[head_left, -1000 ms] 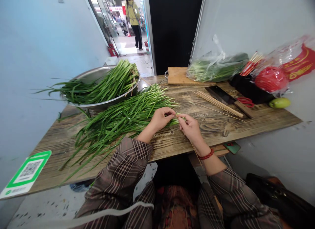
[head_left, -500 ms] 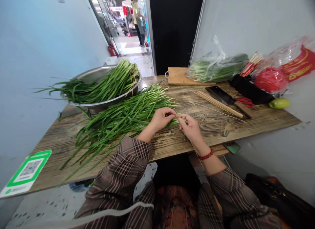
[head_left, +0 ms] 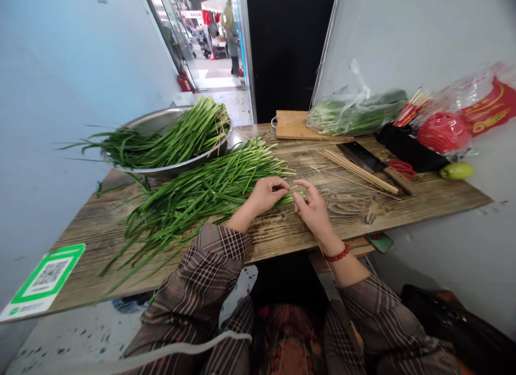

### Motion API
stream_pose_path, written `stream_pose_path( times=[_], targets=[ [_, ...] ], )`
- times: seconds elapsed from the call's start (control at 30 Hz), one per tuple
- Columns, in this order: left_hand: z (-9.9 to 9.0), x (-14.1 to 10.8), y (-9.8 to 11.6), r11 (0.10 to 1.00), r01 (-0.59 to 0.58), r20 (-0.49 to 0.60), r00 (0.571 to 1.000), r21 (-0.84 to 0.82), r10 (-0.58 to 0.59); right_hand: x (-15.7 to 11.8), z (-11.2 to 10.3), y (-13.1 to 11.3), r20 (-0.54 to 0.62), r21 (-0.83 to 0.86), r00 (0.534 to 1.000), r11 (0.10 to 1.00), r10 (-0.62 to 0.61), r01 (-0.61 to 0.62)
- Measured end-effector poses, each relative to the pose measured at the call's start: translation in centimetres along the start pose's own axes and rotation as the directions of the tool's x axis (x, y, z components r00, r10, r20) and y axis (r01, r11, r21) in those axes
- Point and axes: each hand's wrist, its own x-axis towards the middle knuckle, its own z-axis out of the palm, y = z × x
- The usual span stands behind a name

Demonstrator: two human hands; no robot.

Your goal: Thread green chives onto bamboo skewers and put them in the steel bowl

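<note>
Garlic chives (head_left: 209, 184) lie in a loose heap across the table, their pale cut ends pointing right. At those ends my left hand (head_left: 268, 195) is closed, thumb and forefinger pinching chive stems. Just to its right is my right hand (head_left: 311, 207), thumb and forefinger slightly apart beside the stem tips and the other fingers curled. A thin bamboo skewer (head_left: 319, 247) sticks out below the right palm, along the wrist; its upper part is hidden by the hand. Several more bamboo skewers (head_left: 358, 171) lie in a bundle to the right.
A steel basin (head_left: 161, 169) with more chives stands at back left. Behind are a cutting board (head_left: 291, 125) and bagged greens (head_left: 357, 114). A cleaver (head_left: 365, 157), red-handled scissors (head_left: 403, 168) and a green fruit (head_left: 457, 170) lie right. A QR-code card (head_left: 48, 278) is at the left corner.
My right forefinger has lifted away from the thumb, and the right hand has parted slightly from the left. The left hand barely moved. Outside the doorway, a person shifted right.
</note>
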Motion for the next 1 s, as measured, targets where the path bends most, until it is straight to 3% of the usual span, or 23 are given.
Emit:
stream_pose_path(
  times=[0.23, 0.37, 0.53, 0.73, 1.0],
  targets=[
    [0.1, -0.1, -0.1, 0.996, -0.092, 0.105, 0.990, 0.001, 0.092, 0.1, 0.2, 0.9, -0.048, 0.040, 0.998, 0.998, 0.047, -0.045],
    [0.2, -0.3, 0.4, 0.996, -0.084, 0.123, 0.989, 0.044, 0.078, 0.0, 0.2, 0.7, -0.046, 0.051, 0.998, 0.998, 0.041, -0.039],
    [0.1, -0.4, 0.9, 1.000, 0.017, 0.327, 0.945, -0.023, -0.008, -0.2, 0.2, -0.1, -0.009, 0.060, 1.000, 0.998, 0.022, -0.022],
    [-1.2, 0.0, 0.8, 0.998, 0.063, 0.116, 0.991, 0.018, -0.065, -0.1, 0.2, 0.1, 0.043, 0.042, 0.997, 0.997, 0.060, -0.061],
    [-0.8, -0.1, 0.5, 0.996, 0.083, 0.129, 0.989, -0.031, -0.078, -0.2, 0.1, 0.2, 0.085, -0.086, 0.994, 0.993, -0.067, 0.075]
  ],
)
